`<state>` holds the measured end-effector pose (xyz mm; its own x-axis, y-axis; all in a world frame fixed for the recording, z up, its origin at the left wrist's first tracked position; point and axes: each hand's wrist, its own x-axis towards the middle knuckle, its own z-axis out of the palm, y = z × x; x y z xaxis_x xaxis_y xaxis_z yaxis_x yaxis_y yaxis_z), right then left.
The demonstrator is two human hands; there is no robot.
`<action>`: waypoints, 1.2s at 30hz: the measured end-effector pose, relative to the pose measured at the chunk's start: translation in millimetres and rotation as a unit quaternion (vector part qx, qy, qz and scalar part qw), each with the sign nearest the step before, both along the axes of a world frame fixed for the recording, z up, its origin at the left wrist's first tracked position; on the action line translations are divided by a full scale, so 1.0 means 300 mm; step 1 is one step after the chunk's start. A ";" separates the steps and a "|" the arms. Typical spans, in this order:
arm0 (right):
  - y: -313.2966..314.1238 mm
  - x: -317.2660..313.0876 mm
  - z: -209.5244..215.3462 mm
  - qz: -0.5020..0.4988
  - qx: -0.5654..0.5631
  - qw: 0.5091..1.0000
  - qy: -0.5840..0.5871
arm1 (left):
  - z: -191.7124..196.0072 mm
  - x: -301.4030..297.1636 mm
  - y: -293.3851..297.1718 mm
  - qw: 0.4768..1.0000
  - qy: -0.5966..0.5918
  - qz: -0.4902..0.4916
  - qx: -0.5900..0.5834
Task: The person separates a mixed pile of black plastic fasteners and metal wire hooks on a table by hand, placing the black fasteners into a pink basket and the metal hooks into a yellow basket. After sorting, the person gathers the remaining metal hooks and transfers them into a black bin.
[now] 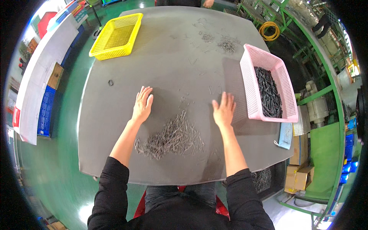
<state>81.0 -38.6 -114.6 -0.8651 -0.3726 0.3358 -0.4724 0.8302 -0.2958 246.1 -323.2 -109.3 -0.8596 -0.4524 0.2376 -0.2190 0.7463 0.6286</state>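
Observation:
A loose pile of thin dark metal pieces [174, 136], shaped like pins or small rods, lies on the grey tabletop [168, 73] before me. My left hand [142, 105] is just beyond the pile's left side, fingers stretched out and nothing in it. On the other side, my right hand [225, 110] is held with its fingers extended and apart, also holding nothing. A few stray pieces lie between the hands, near the pile's far tip. Nearest to my right hand stands a pink basket [248, 82] containing many black, slender parts [268, 92].
At the far left of the table sits a yellow basket [132, 46]. A small dark ring [110, 82] lies nearer. Two small heaps [227, 46] of thin pieces are at the far right. A light blue packet [285, 135] rests beside the pink basket. Someone's hand [208, 3] shows across the table.

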 end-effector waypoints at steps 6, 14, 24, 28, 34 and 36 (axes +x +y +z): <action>-0.253 -0.131 0.067 0.206 -0.095 0.970 -0.089 | -0.013 -0.405 -0.093 0.997 -0.018 0.014 -0.076; -0.394 -0.745 0.046 -0.053 -0.184 0.982 0.006 | -0.053 -0.907 -0.332 0.978 -0.038 0.110 -0.174; -0.434 -1.375 -0.060 -0.391 -0.114 0.913 -0.033 | 0.011 -0.995 -0.372 0.968 -0.098 0.137 -0.188; -0.403 -1.560 -0.046 -0.267 -0.096 0.956 -0.074 | 0.035 -0.999 -0.374 0.968 -0.114 0.131 -0.179; -0.453 -1.542 -0.004 0.017 -0.017 0.993 -0.117 | 0.048 -1.015 -0.374 0.968 -0.135 0.127 -0.166; -0.497 -1.417 0.003 0.105 -0.026 0.987 -0.118 | 0.052 -1.023 -0.374 0.971 -0.122 0.130 -0.157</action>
